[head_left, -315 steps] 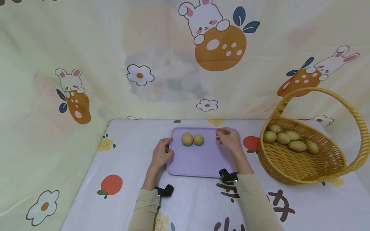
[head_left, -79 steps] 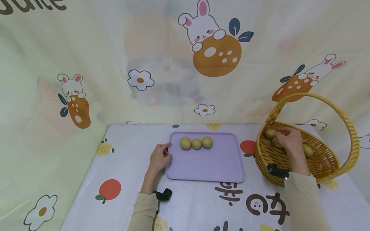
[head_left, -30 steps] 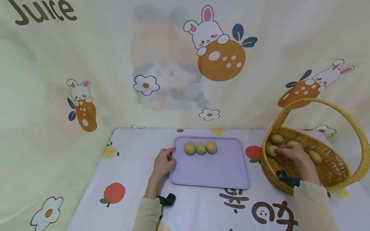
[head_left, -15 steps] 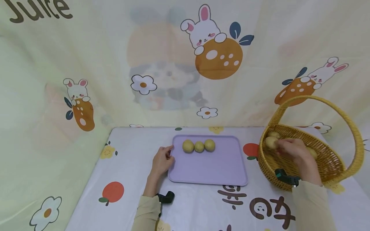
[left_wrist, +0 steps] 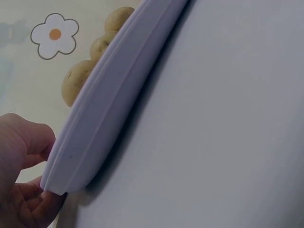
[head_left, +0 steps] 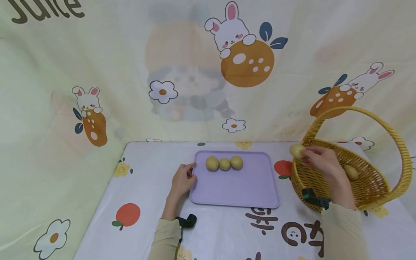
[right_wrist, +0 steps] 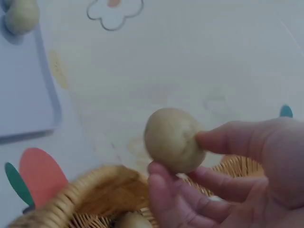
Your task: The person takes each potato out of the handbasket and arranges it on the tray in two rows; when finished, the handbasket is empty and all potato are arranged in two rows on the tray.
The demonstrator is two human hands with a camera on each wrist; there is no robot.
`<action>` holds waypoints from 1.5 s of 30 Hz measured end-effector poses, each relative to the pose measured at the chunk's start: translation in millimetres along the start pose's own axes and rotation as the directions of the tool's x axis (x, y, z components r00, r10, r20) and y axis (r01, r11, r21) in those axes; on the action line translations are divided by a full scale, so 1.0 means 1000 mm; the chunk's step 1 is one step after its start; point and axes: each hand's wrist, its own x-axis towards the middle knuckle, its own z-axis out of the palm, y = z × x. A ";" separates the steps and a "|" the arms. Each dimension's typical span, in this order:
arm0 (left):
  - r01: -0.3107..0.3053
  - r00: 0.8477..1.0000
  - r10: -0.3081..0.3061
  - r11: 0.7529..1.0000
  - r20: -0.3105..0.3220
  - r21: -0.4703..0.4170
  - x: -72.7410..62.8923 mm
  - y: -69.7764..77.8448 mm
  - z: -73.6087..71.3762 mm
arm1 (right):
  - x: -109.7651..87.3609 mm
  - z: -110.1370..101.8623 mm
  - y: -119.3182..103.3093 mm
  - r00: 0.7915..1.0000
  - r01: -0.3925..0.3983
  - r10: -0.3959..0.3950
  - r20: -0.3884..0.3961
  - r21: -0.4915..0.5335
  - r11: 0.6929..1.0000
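Observation:
My right hand [head_left: 325, 162] pinches a pale yellow potato [head_left: 297, 151] between thumb and fingers, over the left rim of a wicker basket [head_left: 300, 187]. The right wrist view shows this potato [right_wrist: 173, 140] close up, clear of the basket. Another potato [head_left: 351, 172] lies inside the basket; my hand hides part of the inside. My left hand [head_left: 182, 178] holds the left edge of a lilac tray [head_left: 234, 191], thumb and fingers at its rim in the left wrist view. Three potatoes [head_left: 224, 164] sit in a row, side by side, near the tray's back edge.
The basket's tall arched handle [head_left: 386, 126] rises at the right. A white printed cloth [head_left: 156, 155] covers the table, and a cream printed curtain [head_left: 188, 47] hangs behind it. Each wrist wears a small black camera [head_left: 187, 221].
A third potato has joined the tray's row since the oldest frame. My right hand has lifted another potato from inside the basket, up and left to its rim. My left hand stays at the tray.

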 end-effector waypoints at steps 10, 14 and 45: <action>0.003 1.000 -0.003 1.000 0.010 -0.004 0.001 0.000 -0.001 | 0.007 0.043 -0.012 0.999 0.039 -0.039 0.002 0.028 0.999; 0.004 1.000 -0.004 1.000 0.009 -0.005 0.000 0.000 -0.002 | 0.012 0.059 -0.012 1.000 0.023 -0.024 0.015 0.033 0.999; 0.018 1.000 -0.018 1.000 0.015 0.002 0.000 0.001 -0.002 | 0.038 0.151 0.021 0.992 -0.125 0.123 0.018 0.158 0.980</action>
